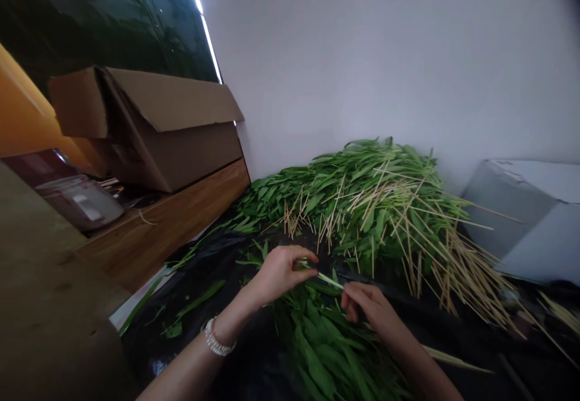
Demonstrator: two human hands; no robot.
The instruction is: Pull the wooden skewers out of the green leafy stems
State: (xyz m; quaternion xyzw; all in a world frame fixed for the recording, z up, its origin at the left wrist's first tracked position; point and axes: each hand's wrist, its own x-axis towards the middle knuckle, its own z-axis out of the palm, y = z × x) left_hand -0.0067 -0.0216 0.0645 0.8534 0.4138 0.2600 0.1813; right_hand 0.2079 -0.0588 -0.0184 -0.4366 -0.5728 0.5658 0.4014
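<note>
A thin pale-green stem (330, 279) spans the gap between my hands above the black plastic sheet. My left hand (285, 273), with a beaded bracelet (217, 339) on its wrist, pinches the upper end between thumb and fingers. At the lower end, my right hand (362, 301) has its fingertips closed on the same stem. Below both hands lies a heap of long green leaves (317, 346), partly covered by my right forearm. A few thin wooden sticks (455, 360) stick out from behind that forearm.
A large pile of leafy stems (317, 183) with many thin sticks (471, 274) lies against the white wall. To its right stands a white box (534, 214). An open cardboard box (181, 153) rests on a wooden surface (181, 214) at left. Loose leaves (202, 298) lie on black plastic (208, 256).
</note>
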